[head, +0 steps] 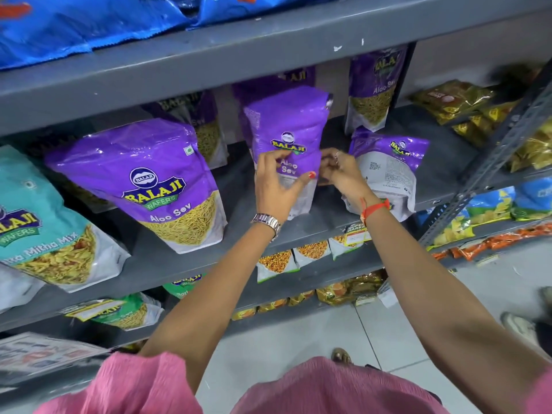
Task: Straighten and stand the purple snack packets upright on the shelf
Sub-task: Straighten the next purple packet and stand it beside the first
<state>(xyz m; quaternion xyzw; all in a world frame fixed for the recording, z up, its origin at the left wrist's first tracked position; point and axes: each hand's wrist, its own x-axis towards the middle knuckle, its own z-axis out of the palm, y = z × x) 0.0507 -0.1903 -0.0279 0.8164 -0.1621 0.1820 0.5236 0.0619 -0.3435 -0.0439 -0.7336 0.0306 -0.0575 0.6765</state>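
A purple Aloo Sev packet [288, 127] stands nearly upright mid-shelf on the grey shelf [313, 225]. My left hand [276, 186] grips its lower front, thumb across the label. My right hand [340, 173] pinches its right edge with curled fingers. A larger purple packet [143, 180] stands to the left, leaning back. To the right, another purple packet [388, 168] leans backwards with its printed rear side showing. One more purple packet [375, 88] stands upright at the back right, and others [203, 127] stand behind in shadow.
A teal Mitha Mix packet [38, 228] sits at the far left. Blue bags [74, 22] lie on the shelf above. Gold packets [466, 103] fill the neighbouring rack on the right. Lower shelves hold small snack packs [298, 255]. Tiled floor lies below.
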